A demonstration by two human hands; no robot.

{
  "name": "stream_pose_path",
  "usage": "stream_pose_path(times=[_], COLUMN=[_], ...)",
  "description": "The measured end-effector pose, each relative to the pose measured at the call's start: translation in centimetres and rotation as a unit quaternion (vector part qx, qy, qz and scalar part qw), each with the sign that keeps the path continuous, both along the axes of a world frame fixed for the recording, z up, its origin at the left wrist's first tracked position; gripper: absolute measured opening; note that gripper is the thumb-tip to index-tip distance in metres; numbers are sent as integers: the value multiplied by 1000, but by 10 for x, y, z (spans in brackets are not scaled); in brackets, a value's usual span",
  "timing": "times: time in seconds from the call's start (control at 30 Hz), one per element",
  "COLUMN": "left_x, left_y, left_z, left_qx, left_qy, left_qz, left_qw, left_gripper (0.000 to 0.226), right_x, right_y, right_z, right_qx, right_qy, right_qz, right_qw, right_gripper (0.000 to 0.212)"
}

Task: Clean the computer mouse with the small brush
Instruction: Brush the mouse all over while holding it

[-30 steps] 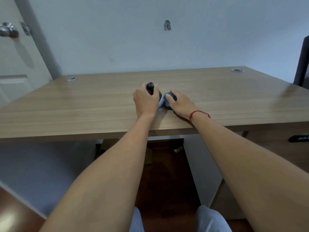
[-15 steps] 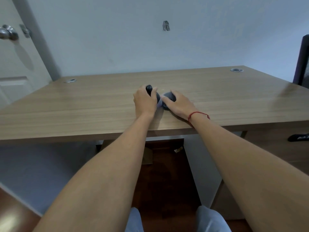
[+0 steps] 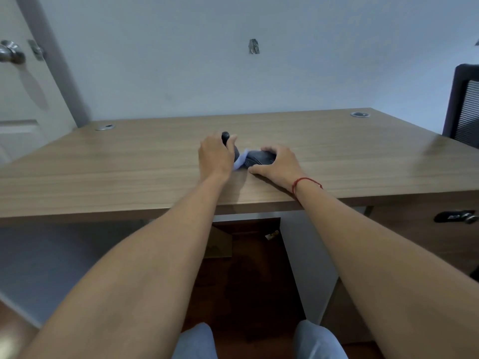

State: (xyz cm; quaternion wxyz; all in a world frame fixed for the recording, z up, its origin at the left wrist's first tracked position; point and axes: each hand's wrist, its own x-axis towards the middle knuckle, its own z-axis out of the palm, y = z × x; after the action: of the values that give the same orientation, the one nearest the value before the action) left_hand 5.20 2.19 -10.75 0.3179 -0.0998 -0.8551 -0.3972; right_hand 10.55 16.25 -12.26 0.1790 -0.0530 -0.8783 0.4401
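Observation:
A dark computer mouse (image 3: 259, 158) lies on the wooden desk (image 3: 129, 161) near its front edge. My right hand (image 3: 276, 163) cups the mouse from the right and holds it down. My left hand (image 3: 215, 155) is closed around a small brush with a black handle (image 3: 226, 137) that sticks up past my fingers. Its pale lilac bristles (image 3: 239, 161) fan out against the left side of the mouse. Most of the brush body is hidden by my left hand.
Two round cable grommets (image 3: 105, 127) (image 3: 359, 114) sit at the desk's back corners. A dark mesh chair (image 3: 464, 104) stands at the right. A door with a metal knob (image 3: 11, 54) is at the left, and a drawer handle (image 3: 455, 216) under the desk's right side.
My hands were pressed together over the mouse; now they sit slightly apart and the lilac bristles show between them. The mouse stays in place.

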Motion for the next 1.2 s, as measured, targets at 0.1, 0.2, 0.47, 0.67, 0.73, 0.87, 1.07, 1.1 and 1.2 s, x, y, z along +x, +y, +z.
stream_pose_path(times=[0.1,0.2,0.47,0.67,0.73,0.87,1.07,1.1,1.2], left_x=[1,12,6,2,-2,3,3,5,9], left_y=[-5,6,4,21,18,22,7,5,7], left_z=[11,12,13,18,24,26,7,5,-2], left_qx=[7,53,32,3,-14,-14,-17,37,114], left_qy=[14,57,49,11,-12,28,28,43,43], left_qz=[12,-39,-37,-24,-9,-61,-12,-37,-58], left_qw=[1000,996,998,1000,1000,998,999,998,991], left_gripper=[42,36,34,37,36,39,31,31,28], right_x=[0,0,2,-2,1,5,10,10,9], right_y=[-1,-3,-4,-5,-5,-7,-10,-10,-10], right_z=[0,0,1,0,2,6,8,8,8], right_qx=[2,27,17,15,12,8,3,-1,-2], right_qy=[-4,-9,5,-1,-12,-24,-24,-26,-30], right_qz=[-1,-9,-19,-28,-30,-30,-42,-40,-41], right_qw=[1000,1000,1000,999,999,999,999,999,999], right_gripper=[69,66,63,53,68,74,83,84,84])
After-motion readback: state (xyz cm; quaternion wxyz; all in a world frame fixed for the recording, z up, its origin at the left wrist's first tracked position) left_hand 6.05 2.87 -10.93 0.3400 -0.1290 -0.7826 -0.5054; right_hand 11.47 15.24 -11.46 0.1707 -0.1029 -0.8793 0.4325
